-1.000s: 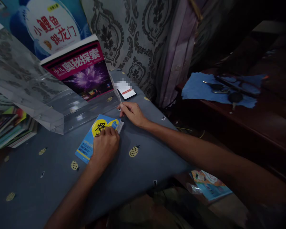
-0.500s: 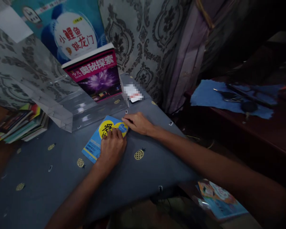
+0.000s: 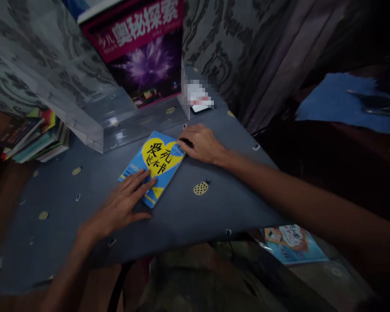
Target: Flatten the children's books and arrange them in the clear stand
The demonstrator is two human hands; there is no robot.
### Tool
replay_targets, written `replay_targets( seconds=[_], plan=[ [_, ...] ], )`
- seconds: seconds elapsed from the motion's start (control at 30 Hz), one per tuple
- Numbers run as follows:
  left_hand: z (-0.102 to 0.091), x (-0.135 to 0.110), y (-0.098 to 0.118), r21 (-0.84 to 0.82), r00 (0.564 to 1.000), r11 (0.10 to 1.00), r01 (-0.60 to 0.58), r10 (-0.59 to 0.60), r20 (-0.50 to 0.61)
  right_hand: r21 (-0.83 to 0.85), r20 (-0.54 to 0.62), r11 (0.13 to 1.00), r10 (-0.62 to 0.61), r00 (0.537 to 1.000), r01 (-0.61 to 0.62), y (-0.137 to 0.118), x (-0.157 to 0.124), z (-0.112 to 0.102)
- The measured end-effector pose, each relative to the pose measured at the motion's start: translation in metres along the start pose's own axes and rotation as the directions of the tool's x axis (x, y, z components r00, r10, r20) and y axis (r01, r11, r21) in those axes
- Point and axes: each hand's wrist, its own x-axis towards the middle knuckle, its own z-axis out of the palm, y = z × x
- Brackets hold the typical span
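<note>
A small blue book [image 3: 164, 171] with a yellow heart and black Chinese characters on its cover lies closed and slanted on the table. Its lower left part is partly covered by my left hand [image 3: 123, 201], which is open, fingers spread and fingertips resting on the cover. At the book's upper right corner, my right hand [image 3: 199, 143] is closed, its fingertips pinched at the edge. Behind the book stands a clear plastic rack [image 3: 94, 134], holding an upright magazine [image 3: 149, 60] with a purple burst on its front.
Several stacked books [image 3: 48, 134] sit at the table's left. A white card-like item [image 3: 199, 97], blurred out, lies beside the rack. To the right, glasses or a similar dark item rest on a blue cloth [image 3: 331, 104]. Another book [image 3: 292, 245] lies below the table [image 3: 175, 221] edge.
My left hand has slid left and down off the heart and spread its fingers, uncovering more of the cover. My right hand stays at the book's corner. The view has shifted downward.
</note>
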Motion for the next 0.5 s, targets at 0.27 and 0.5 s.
replay_targets(
  seconds=[0.27,0.5],
  plan=[
    [0.013,-0.004,-0.008,0.002,0.992,1.000,-0.031,0.031,-0.126,0.012,-0.055,0.987,-0.161,0.985,0.162,-0.018,-0.007,0.008],
    [0.023,-0.009,-0.011,0.010,0.981,0.999,-0.040,0.041,-0.192,0.189,0.034,0.890,-0.428,0.903,0.415,-0.069,-0.016,0.027]
  ],
)
